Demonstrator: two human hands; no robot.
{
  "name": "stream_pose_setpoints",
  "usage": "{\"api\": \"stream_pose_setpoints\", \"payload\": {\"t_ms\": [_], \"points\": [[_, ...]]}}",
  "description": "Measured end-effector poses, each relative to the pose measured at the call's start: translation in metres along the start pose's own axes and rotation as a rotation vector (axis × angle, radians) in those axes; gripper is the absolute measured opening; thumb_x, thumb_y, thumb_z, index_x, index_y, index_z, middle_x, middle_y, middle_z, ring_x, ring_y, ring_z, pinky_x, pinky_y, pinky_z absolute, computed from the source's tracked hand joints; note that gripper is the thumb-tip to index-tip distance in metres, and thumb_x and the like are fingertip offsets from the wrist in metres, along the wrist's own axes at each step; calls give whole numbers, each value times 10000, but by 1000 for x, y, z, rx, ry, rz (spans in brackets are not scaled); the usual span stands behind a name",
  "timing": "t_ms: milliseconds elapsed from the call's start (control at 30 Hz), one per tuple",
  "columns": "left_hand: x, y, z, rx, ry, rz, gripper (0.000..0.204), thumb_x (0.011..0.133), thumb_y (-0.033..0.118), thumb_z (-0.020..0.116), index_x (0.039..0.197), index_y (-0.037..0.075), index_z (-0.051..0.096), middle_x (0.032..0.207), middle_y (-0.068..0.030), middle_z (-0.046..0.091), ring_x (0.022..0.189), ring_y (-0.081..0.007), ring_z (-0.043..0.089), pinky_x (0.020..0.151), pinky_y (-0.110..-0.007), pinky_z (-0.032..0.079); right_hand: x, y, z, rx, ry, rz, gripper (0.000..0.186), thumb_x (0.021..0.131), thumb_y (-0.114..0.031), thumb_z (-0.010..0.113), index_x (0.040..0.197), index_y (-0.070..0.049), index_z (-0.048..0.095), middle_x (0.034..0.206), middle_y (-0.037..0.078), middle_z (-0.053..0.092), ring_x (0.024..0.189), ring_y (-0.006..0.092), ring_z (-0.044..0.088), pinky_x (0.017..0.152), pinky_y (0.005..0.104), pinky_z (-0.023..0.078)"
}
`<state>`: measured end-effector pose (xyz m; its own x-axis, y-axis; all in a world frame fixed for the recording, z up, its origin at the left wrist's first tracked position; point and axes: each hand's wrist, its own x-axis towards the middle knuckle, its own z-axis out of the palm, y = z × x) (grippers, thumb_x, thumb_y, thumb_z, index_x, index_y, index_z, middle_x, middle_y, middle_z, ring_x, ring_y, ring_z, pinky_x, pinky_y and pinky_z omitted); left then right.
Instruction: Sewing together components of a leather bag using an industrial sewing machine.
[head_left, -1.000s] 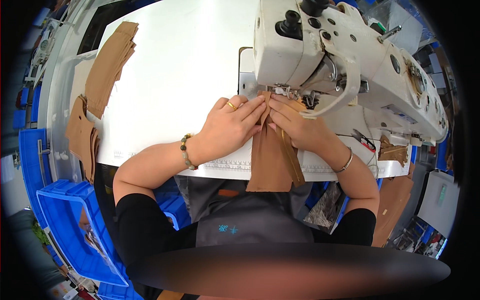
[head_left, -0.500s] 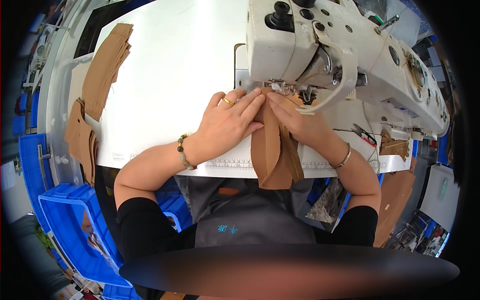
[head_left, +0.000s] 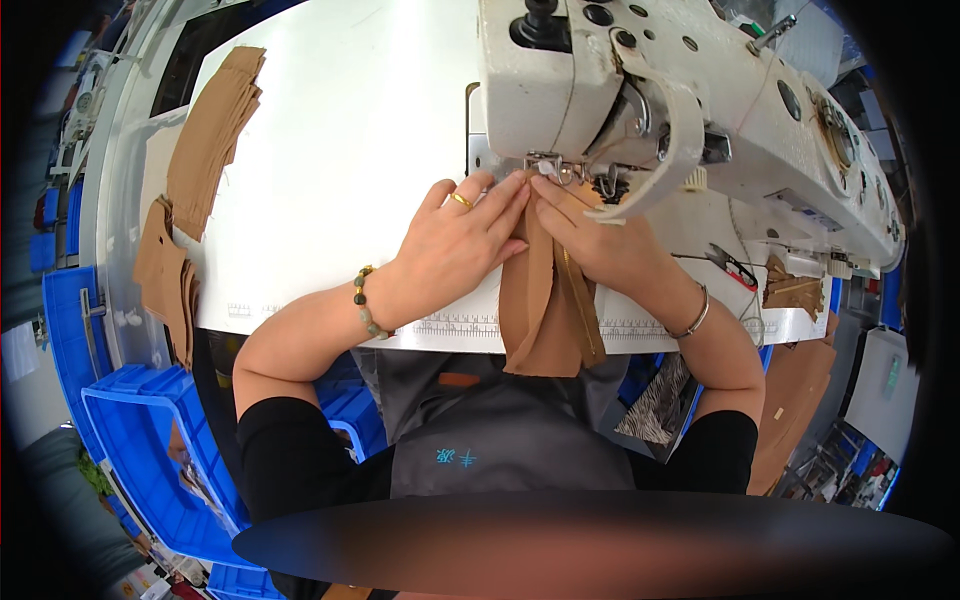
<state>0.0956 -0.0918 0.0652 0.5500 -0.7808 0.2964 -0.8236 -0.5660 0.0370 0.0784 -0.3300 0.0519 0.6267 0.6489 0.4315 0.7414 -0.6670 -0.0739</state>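
Observation:
A folded brown leather-like piece (head_left: pixel 527 310) runs from the sewing machine's presser foot (head_left: pixel 545 165) down over the table's front edge. Along its right side lies a strip with a gold-coloured line of zipper teeth (head_left: pixel 588 320). My left hand (head_left: pixel 455 222) pinches the piece from the left, fingertips close to the foot and thumb lower on the leather. From the right, my right hand (head_left: pixel 597 232) grips it, fingers bent, tips beside those of my left hand. The needle and the stitching point are hidden behind my fingertips.
The white sewing machine (head_left: pixel 640 100) fills the upper right. Red-handled snips (head_left: pixel 735 268) lie right of my right hand, near brown scraps (head_left: pixel 793 288). Stacked brown pieces (head_left: pixel 215 140) lie at the table's left. Blue bins (head_left: pixel 150 400) stand below left.
The brown piece has shifted slightly, and its zipper strip now shows more clearly at the right. Both hands keep nearly the same grip. The machine appears a little further left in the view.

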Motion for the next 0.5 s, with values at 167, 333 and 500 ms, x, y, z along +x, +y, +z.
{"api": "stream_pose_setpoints", "payload": {"t_ms": [167, 333, 500], "points": [[5, -2, 3, 4, -43, -37, 584, 927, 391, 692, 1378, 23, 637, 1460, -52, 592, 1201, -252, 542, 925, -385, 456, 1, 4, 2, -30, 85, 23, 252, 842, -76, 659, 1090, -36, 676, 1174, 107, 733, 862, 281, 701, 797, 381, 560], [7, -2, 7, 13, -12, -68, 570, 927, 390, 697, 1366, 29, 650, 1450, -44, 603, 1196, -242, 546, 924, -382, 451, 1, 7, 2, -34, 79, 30, 299, 848, -76, 653, 1144, -46, 686, 1118, 80, 738, 872, 276, 692, 812, 366, 553], [4, 1, 8, 19, 10, -62, 552, 925, 385, 703, 1341, 25, 663, 1429, -55, 617, 1174, -239, 559, 916, -386, 456, -2, 7, 2, -4, -53, 76, 337, 856, -110, 648, 1187, -65, 692, 1137, 64, 739, 871, 263, 682, 823, 356, 541]]}}
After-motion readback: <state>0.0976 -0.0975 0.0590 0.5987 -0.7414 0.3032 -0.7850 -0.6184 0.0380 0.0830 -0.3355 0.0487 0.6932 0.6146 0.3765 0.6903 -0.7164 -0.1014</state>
